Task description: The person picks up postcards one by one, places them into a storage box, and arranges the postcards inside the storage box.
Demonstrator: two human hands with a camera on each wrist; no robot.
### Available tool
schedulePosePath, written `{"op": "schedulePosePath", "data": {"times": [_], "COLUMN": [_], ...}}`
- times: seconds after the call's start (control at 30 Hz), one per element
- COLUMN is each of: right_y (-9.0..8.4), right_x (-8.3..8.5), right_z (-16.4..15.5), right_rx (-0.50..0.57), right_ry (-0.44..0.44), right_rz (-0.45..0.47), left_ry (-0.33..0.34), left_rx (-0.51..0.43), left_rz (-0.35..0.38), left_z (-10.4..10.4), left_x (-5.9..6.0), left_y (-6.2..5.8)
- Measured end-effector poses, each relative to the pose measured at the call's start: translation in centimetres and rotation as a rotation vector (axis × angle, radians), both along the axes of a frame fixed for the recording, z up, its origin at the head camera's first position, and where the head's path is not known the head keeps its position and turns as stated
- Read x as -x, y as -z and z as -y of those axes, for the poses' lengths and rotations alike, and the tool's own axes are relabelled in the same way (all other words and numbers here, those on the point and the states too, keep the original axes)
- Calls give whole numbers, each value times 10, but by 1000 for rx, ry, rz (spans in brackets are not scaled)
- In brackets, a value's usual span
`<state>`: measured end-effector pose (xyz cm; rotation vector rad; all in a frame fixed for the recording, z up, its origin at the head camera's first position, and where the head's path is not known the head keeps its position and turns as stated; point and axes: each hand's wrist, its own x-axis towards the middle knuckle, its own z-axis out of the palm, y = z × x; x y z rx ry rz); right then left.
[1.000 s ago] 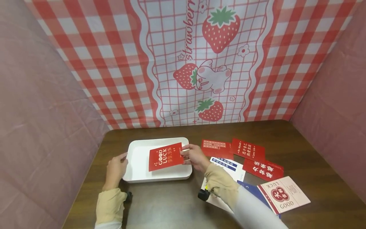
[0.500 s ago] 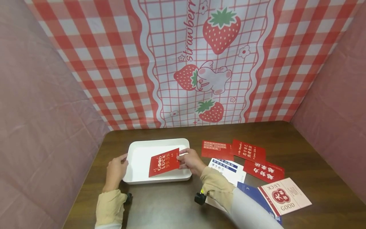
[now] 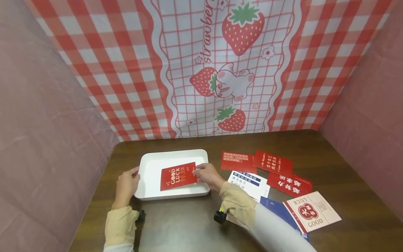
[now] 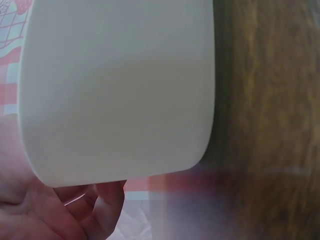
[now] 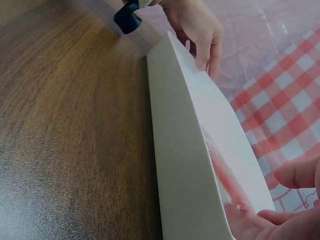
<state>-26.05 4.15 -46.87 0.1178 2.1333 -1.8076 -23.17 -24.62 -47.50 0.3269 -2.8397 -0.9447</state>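
A white tray (image 3: 151,192) rests on the wooden table, and my left hand (image 3: 125,185) grips its left end. In the right wrist view, fingers of that left hand (image 5: 200,30) reach over the rim. The left wrist view shows the tray's outside (image 4: 120,100), with curled fingers partly hidden behind it. Inside the tray lies a red "GOOD LUCK" card (image 3: 177,176), slightly slanted. My right hand (image 3: 209,176) is at the card's right edge, fingertips overlapping it. In the right wrist view the right hand's thumb (image 5: 295,176) stands apart from the fingers below.
Right of the tray, several cards lie spread and overlapping: red ones (image 3: 273,163), a white and blue one (image 3: 248,183), a dark blue one (image 3: 278,211) and a cream one (image 3: 311,211). A checked strawberry cloth (image 3: 138,87) hangs behind the table (image 3: 176,224).
The red card has gone down into the tray and now lies flatter. My right hand moved slightly left with it, and its thumb is off the card. The left hand stays on the tray.
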Motion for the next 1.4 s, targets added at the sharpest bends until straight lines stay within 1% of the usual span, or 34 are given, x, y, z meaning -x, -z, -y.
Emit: {"op": "schedulePosePath", "data": {"times": [0.17, 0.27, 0.37, 0.5, 0.6, 0.8, 0.87, 0.97, 1.07, 1.23, 1.4], "right_y": [-1, -3, -4, -7, -11, -21, -24, -27, -31, -38, -44], "right_x": [-1, -2, -5, -7, -6, -3, -3, -2, 0, 3, 6], "right_z": [1, 0, 0, -1, -2, -9, -13, -21, -30, -46, -59], "right_rx": [-98, -122, -108, -50, -21, -11, -16, -48, -77, -114, -172], "right_ry": [2, -8, -19, -29, -28, 18, 24, 23, 40, 80, 97], "right_rz": [-83, -101, -94, -77, -94, -130, -127, -135, -134, -162, -190], "left_ry": [3, 4, 2, 2, 2, 4, 6, 9, 12, 14, 17], "left_rx": [-1, 4, 3, 2, 9, 9, 1, -8, -13, -4, -5], "left_rz": [-5, -8, -3, 6, 5, 8, 13, 20, 28, 7, -6], "left_z": [1, 1, 3, 3, 3, 3, 2, 2, 2, 2, 4], "left_x": [4, 4, 2, -1, -3, -2, -1, -1, 0, 0, 0], "left_y": [-1, 0, 2, 3, 3, 2, 3, 3, 3, 3, 3]}}
